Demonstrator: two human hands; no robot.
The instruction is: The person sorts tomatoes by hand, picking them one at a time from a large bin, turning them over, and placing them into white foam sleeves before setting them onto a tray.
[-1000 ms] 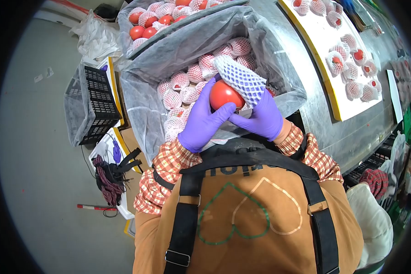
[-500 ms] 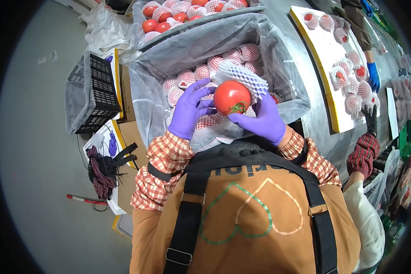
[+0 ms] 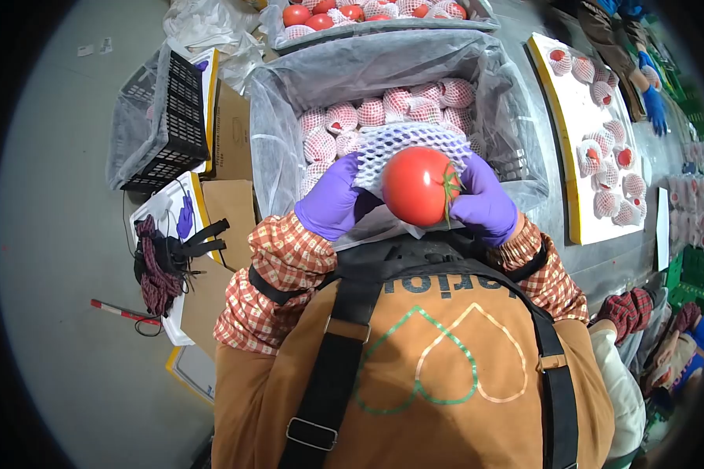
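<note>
A bare red tomato [image 3: 414, 186] with a green stem sits in front of my chest, its stem turned to the right. My right hand [image 3: 486, 202], in a purple glove, grips the tomato from its stem side, and the right end of the net meets these fingers. My left hand [image 3: 330, 198], gloved the same way, is closed on the left end of a white foam net sleeve [image 3: 371, 160]. The net is stretched behind the tomato, between both hands. Beyond them, a lined crate [image 3: 285, 86] contains several net-wrapped tomatoes [image 3: 342, 117].
Another crate [image 3: 383, 30] with tomatoes stands behind. To the right, a white foam board [image 3: 579, 187] carries several wrapped tomatoes. Black crate [image 3: 176, 117], cardboard box [image 3: 231, 129] and straps [image 3: 203, 238] are on the left. A co-worker's blue-gloved hand [image 3: 654, 109] is at the far right.
My left hand has gone from beside the tomato to the net's left end. The net is now spread wide, and the tomato's stem has turned rightward. The co-worker's black-gloved hand has left the board.
</note>
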